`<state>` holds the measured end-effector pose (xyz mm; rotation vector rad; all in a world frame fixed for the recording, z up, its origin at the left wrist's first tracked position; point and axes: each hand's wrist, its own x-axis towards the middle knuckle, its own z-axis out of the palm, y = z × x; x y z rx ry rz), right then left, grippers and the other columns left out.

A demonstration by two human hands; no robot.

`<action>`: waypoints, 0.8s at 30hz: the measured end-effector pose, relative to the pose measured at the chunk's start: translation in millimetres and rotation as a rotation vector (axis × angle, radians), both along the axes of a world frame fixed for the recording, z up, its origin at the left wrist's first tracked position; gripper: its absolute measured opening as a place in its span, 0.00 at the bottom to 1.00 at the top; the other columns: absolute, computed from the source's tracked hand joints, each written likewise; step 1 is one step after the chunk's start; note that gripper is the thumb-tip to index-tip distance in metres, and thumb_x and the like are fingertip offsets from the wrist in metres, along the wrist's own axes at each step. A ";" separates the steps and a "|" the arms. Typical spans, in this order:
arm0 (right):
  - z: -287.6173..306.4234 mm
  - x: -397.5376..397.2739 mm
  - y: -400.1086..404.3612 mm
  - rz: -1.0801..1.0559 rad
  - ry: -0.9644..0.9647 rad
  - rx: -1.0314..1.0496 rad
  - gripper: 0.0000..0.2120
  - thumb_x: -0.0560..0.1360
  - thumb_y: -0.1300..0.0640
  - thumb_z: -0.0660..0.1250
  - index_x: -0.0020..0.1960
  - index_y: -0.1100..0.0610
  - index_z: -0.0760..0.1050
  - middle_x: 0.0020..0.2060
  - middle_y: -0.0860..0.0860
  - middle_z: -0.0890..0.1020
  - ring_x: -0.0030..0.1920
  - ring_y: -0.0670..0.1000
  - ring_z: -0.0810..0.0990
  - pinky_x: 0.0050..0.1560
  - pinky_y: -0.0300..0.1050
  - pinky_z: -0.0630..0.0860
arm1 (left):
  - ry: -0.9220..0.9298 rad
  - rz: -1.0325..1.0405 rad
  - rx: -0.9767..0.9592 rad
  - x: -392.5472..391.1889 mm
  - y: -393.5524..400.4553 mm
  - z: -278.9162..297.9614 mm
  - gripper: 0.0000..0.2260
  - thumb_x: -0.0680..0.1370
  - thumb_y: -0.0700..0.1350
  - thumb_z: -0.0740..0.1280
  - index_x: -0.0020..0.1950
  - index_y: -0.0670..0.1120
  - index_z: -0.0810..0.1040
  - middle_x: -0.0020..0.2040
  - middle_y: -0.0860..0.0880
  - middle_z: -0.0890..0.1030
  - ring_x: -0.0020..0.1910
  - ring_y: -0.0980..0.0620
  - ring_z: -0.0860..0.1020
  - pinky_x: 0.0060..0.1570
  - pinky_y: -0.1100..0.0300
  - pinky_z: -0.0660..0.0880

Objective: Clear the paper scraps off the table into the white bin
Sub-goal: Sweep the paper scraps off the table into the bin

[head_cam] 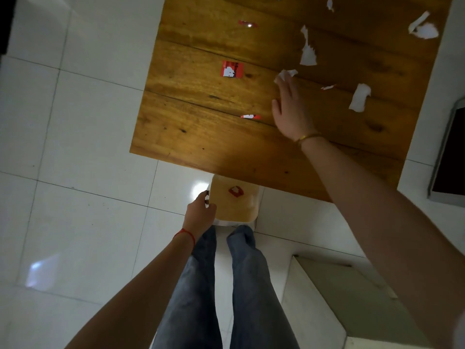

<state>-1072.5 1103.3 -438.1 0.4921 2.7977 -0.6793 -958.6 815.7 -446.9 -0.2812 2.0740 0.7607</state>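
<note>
On the wooden table [201,137] lie several paper scraps: white torn pieces [308,50] [360,97] [424,28] and red-and-white wrapper bits [231,69] [250,116] [247,23]. My right hand [292,109] lies flat over the table, fingers extended, fingertips touching a small white scrap [286,74]. My left hand [201,212] grips the left rim of the white bin [254,212], which stands on the floor at the table's near edge. One red scrap [236,191] lies inside the bin.
My legs in blue jeans [221,285] stand just behind the bin. White floor tiles [75,147] surround the table. A pale box or step [347,293] sits at lower right, and a dark framed panel [450,157] leans at the right edge.
</note>
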 end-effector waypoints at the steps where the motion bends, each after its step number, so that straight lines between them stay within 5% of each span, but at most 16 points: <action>1: -3.1 -7.5 2.3 0.001 -0.019 0.001 0.25 0.82 0.57 0.54 0.77 0.58 0.53 0.78 0.55 0.51 0.78 0.54 0.49 0.76 0.49 0.51 | -0.002 0.003 0.012 -1.5 -1.2 0.1 0.20 0.78 0.42 0.58 0.70 0.45 0.66 0.64 0.41 0.76 0.60 0.41 0.77 0.57 0.51 0.75; 6: -9.2 -9.4 -7.9 0.050 -0.046 0.024 0.24 0.81 0.56 0.56 0.75 0.60 0.58 0.77 0.56 0.55 0.77 0.55 0.51 0.76 0.51 0.53 | -0.042 -0.010 0.036 -7.4 -6.0 4.2 0.19 0.78 0.44 0.58 0.69 0.45 0.66 0.66 0.43 0.75 0.61 0.42 0.76 0.58 0.49 0.76; 11: 3.0 41.7 -56.2 0.314 0.031 -0.006 0.22 0.79 0.59 0.60 0.72 0.58 0.64 0.72 0.54 0.66 0.73 0.53 0.61 0.72 0.52 0.64 | -0.058 -0.041 0.059 -12.2 -12.1 7.5 0.18 0.79 0.44 0.58 0.69 0.45 0.66 0.66 0.43 0.75 0.61 0.42 0.76 0.57 0.49 0.75; 20: 1.7 121.0 -131.8 0.568 -0.002 -0.100 0.22 0.78 0.61 0.62 0.72 0.60 0.66 0.70 0.56 0.71 0.71 0.56 0.67 0.71 0.52 0.64 | -0.054 -0.079 0.030 -29.7 -28.3 5.4 0.20 0.78 0.43 0.58 0.70 0.45 0.65 0.65 0.41 0.76 0.61 0.40 0.76 0.58 0.49 0.74; 24: 4.7 92.7 -128.2 0.455 0.047 -0.039 0.22 0.78 0.60 0.61 0.71 0.60 0.67 0.69 0.56 0.71 0.68 0.57 0.69 0.67 0.55 0.69 | -0.066 -0.062 0.032 -40.3 -35.0 5.0 0.19 0.79 0.45 0.58 0.70 0.45 0.65 0.66 0.42 0.75 0.62 0.40 0.76 0.60 0.47 0.73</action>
